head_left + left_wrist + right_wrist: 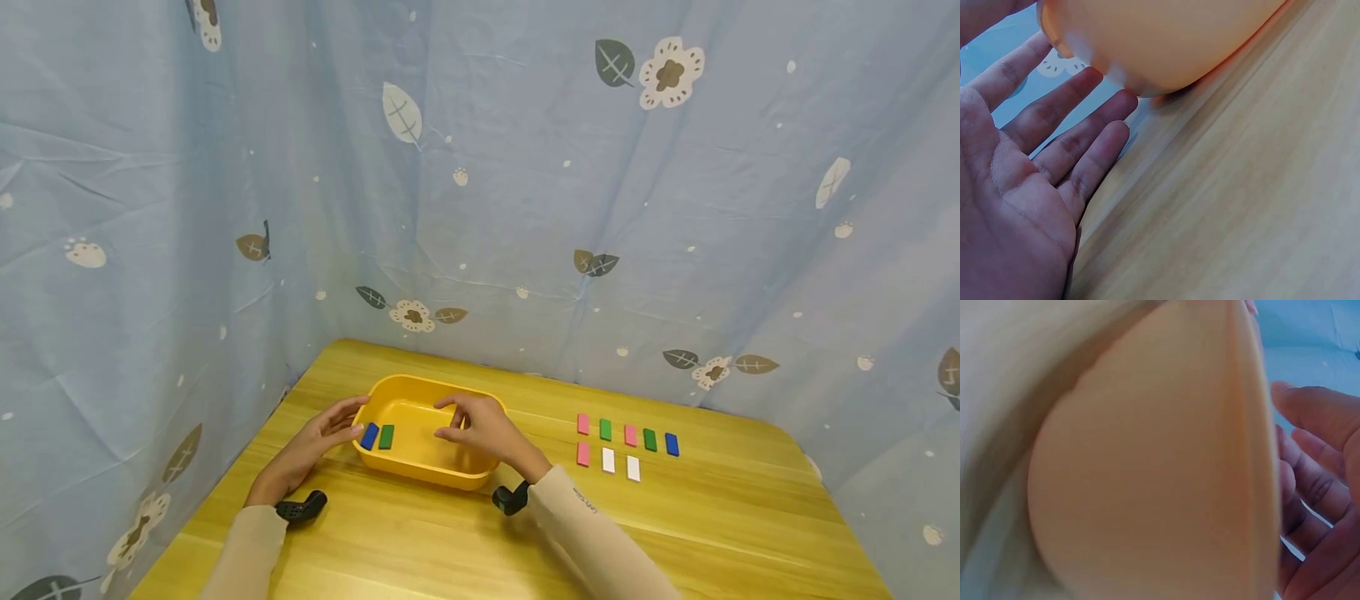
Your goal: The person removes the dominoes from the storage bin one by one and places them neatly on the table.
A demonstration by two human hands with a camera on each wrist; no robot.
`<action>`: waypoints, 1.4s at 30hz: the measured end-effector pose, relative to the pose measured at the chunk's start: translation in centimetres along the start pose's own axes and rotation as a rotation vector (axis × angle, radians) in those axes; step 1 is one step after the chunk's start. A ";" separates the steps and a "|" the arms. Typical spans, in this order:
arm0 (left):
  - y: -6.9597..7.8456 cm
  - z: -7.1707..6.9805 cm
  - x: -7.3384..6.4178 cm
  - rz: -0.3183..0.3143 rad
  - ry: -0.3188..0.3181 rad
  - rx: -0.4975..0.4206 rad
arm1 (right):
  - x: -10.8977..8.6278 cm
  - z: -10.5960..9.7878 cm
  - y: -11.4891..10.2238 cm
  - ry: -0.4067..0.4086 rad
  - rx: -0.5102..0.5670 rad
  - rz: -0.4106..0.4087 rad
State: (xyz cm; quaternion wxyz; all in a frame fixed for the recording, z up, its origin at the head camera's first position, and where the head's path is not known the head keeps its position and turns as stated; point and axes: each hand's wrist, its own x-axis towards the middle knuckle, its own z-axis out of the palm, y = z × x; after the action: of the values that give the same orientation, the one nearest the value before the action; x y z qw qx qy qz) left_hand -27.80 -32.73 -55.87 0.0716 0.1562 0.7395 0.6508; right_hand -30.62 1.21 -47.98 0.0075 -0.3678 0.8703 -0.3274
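Note:
A yellow plastic tub (pixel 427 473) stands on the wooden table. In its left end lie a blue block (pixel 370 436) and a green block (pixel 386 437), side by side. My left hand (pixel 318 442) rests at the tub's left end, thumb near the rim; the left wrist view shows its extended fingers (pixel 1054 112) by the outer wall (pixel 1166 44). Over the tub's right half is my right hand (pixel 480 425), thumb and index finger bent but apart, with nothing visible between them. The tub's wall (pixel 1147 462) hides part of that hand in the right wrist view.
Right of the tub, two rows of small flat blocks lie on the table (pixel 720 500): pink (pixel 582 423), green (pixel 650 440) and blue (pixel 672 444) ones behind, pink (pixel 582 454) and white (pixel 608 460) ones in front. A patterned blue curtain (pixel 510 208) hangs behind.

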 end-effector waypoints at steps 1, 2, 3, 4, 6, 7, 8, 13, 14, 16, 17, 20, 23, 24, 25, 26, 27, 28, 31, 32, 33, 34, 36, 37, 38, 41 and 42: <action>0.0 0.0 0.0 0.000 0.000 -0.002 | 0.2 0.3 -0.3 -0.005 0.003 0.005; 0.0 -0.1 0.0 0.000 -0.001 -0.001 | 0.4 0.7 -0.5 -0.010 0.009 0.008; 0.0 -0.1 -0.1 -0.001 0.000 0.001 | 0.5 1.0 -0.7 -0.014 0.017 0.012; 0.0 -0.1 -0.1 -0.001 0.000 0.003 | 0.7 1.4 -0.9 -0.020 0.032 0.018; -0.1 -0.2 -0.2 -0.005 0.001 0.006 | 1.1 2.2 -1.2 -0.031 0.062 0.031; -0.1 -0.2 -0.2 -0.008 0.003 0.008 | 1.2 2.6 -1.3 -0.038 0.081 0.039; -0.1 -0.3 -0.3 -0.011 0.004 0.009 | 1.4 3.0 -1.4 -0.045 0.105 0.045; -0.1 -0.2 -0.3 -0.023 0.009 0.010 | 2.0 4.7 -1.8 -0.079 0.218 0.093; 0.0 -0.2 -0.3 -0.024 0.011 0.011 | 2.1 4.9 -1.9 -0.085 0.250 0.104; 0.0 -0.2 -0.3 -0.024 0.013 0.011 | 2.2 5.3 -2.1 -0.098 0.317 0.130; 0.0 -0.2 -0.3 -0.026 0.013 0.011 | 2.3 5.5 -2.2 -0.102 0.351 0.143; 0.0 -0.2 -0.4 -0.033 0.013 0.010 | 2.7 6.2 -2.3 -0.111 0.433 0.175; -0.1 -0.2 -0.4 -0.042 0.015 0.012 | 3.1 6.8 -2.1 -0.105 0.458 0.199; -0.1 -0.2 -0.5 -0.042 0.014 0.013 | 3.3 7.0 -2.0 -0.104 0.460 0.207; -0.1 -0.2 -0.5 -0.042 0.013 0.015 | 3.4 7.1 -2.0 -0.104 0.452 0.215; -0.1 -0.2 -0.4 -0.042 0.013 0.015 | 3.5 7.2 -1.9 -0.104 0.441 0.221; -0.1 -0.2 -0.4 -0.042 0.010 0.015 | 3.7 7.2 -1.9 -0.105 0.430 0.226; -0.1 -0.2 -0.4 -0.041 0.011 0.015 | 3.8 7.3 -1.9 -0.109 0.425 0.232; 0.0 0.0 -0.2 -0.038 0.010 0.014 | 4.2 7.3 -1.9 -0.111 0.415 0.251; 0.0 0.0 -0.2 -0.037 0.009 0.013 | 4.3 7.4 -2.0 -0.112 0.420 0.261; 0.0 0.0 -0.1 -0.036 0.008 0.012 | 4.4 7.4 -2.0 -0.111 0.424 0.273; 0.0 0.0 0.0 -0.035 0.010 0.011 | 4.5 7.4 -2.0 -0.110 0.430 0.287; 0.1 0.1 0.0 -0.029 0.005 0.012 | 4.6 7.5 -2.1 -0.110 0.440 0.317; 0.1 0.1 0.1 -0.026 0.003 0.010 | 4.6 7.6 -2.1 -0.109 0.438 0.331; 0.1 0.1 0.1 -0.025 0.004 0.007 | 4.6 7.7 -2.2 -0.107 0.438 0.347; 0.1 0.1 0.2 -0.020 0.004 0.004 | 4.8 7.9 -2.3 -0.090 0.424 0.385; 0.1 0.1 0.2 -0.023 0.004 0.003 | 4.8 8.0 -2.4 -0.083 0.418 0.397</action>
State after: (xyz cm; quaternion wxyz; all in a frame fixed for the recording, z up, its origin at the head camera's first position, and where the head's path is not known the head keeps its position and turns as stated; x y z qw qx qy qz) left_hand -27.91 -32.62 -55.75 0.0774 0.1467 0.7424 0.6491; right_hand -30.58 -7.64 -51.84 0.1825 -0.1941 0.8379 -0.4764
